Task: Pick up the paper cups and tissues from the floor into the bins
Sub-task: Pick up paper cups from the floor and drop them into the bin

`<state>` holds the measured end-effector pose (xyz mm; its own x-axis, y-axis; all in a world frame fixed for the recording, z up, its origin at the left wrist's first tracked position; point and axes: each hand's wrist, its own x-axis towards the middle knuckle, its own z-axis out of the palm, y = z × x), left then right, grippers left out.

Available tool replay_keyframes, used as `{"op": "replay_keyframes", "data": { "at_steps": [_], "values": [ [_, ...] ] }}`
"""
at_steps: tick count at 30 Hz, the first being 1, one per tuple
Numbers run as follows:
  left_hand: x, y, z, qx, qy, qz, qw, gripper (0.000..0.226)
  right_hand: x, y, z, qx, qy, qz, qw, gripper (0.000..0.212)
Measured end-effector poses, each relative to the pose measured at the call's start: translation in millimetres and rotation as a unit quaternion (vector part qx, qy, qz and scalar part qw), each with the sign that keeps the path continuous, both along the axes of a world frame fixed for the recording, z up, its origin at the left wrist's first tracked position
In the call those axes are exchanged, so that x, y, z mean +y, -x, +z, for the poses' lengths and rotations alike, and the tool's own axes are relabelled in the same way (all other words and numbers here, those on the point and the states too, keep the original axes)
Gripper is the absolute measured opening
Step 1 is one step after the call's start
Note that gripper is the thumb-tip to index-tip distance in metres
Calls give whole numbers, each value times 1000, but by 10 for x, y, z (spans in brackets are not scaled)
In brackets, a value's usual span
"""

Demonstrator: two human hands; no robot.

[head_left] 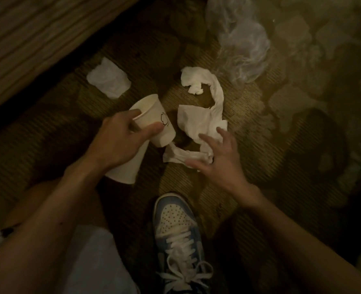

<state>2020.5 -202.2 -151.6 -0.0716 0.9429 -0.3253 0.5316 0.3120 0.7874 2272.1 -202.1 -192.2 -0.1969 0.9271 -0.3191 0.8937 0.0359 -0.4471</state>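
At the centre of the frame the left hand (pixel 120 141) holds a white paper cup with a small black outline drawing (pixel 157 122). Its grip pinches the cup's rim, one finger hooked inside the mouth and the thumb pressed on the outer wall. The cup is tilted, base pointing toward the lower right. A second plain white paper cup (pixel 127 168) lies under that hand's wrist, wide end toward the bottom of the frame; whether the hand holds it too cannot be told.

The right hand (pixel 220 160), right of centre, has its grip spread wide, fingertips at the lower end of a long, twisted strip of white tissue (pixel 205 122) on the dark patterned carpet floor (pixel 281 187). A small torn wad of white tissue (pixel 195 89) lies within the strip's upper curl. A crumpled white tissue (pixel 109 78) lies at upper left, beside a ribbed wooden panel (pixel 27 39). A clear crinkled plastic bag (pixel 241 45) fills the upper right. A blue-and-white laced sneaker (pixel 179 230) stands at bottom centre.
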Motion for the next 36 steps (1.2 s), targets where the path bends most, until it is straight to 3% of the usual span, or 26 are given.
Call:
{"op": "replay_keyframes", "data": {
  "at_steps": [4,6,8,13,17,21,25,30,36],
  "values": [
    [-47,-12,-76,1,-15,-2,1000,24,-13,29,-279,-56,-24,59,996,61],
    [-36,-38,-69,-7,-30,5,1000,17,37,43,-337,-48,-82,63,994,44],
    [-24,-41,-56,-18,-44,20,999,18,91,47,-358,-19,-116,75,990,31],
    [69,-73,-123,-80,-35,36,995,27,386,80,-176,83,-108,49,990,29],
    [170,-136,-128,-94,-22,37,995,26,818,217,0,139,-80,13,987,43],
    [247,-107,-143,-92,-11,49,994,19,1275,342,-12,78,-50,12,996,88],
    [333,-37,-134,-113,8,51,992,35,1612,371,-119,4,-27,25,999,99],
    [399,61,-125,-122,26,57,991,61,1798,388,-302,-171,-35,63,983,86],
    [436,98,-110,-121,45,54,990,61,1748,361,-427,-97,-93,88,987,61]
  ]
}}
